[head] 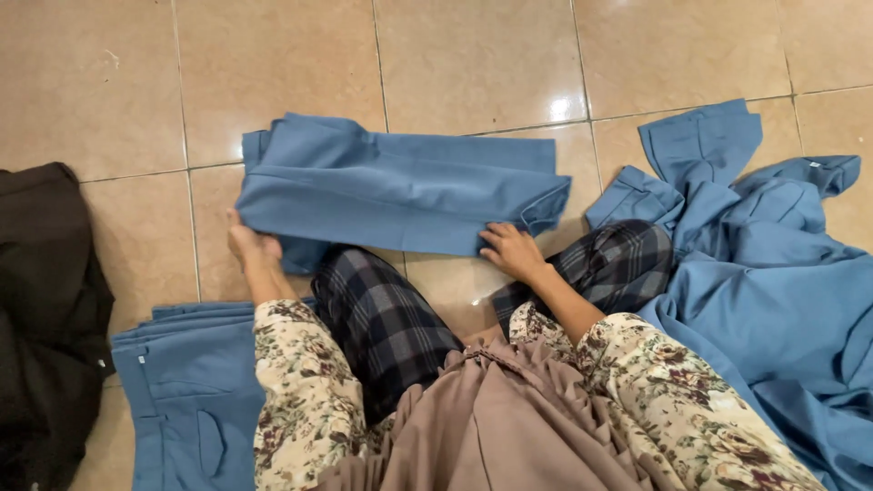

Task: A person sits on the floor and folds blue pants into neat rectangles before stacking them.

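— Where are the trousers you're working on?

— The folded blue trousers (400,191) lie flat on the tiled floor (473,64) just past my knees, long side running left to right.

— And your hands?

— My left hand (253,247) presses down at the left end, fingers flattened on the cloth, gripping nothing that I can see. My right hand (511,249) rests at the lower right edge, fingers loosely curled on the fabric by the cuff; pinching or only touching, I can't tell.

— How will it handle?

— I'd judge it soft, light and floppy, with no stiffness. Best taken at both ends along the fold, so the layers don't slide apart.

— Anything nearby?

— A folded stack of blue garments (186,391) at my left, a loose blue heap (773,291) at my right.
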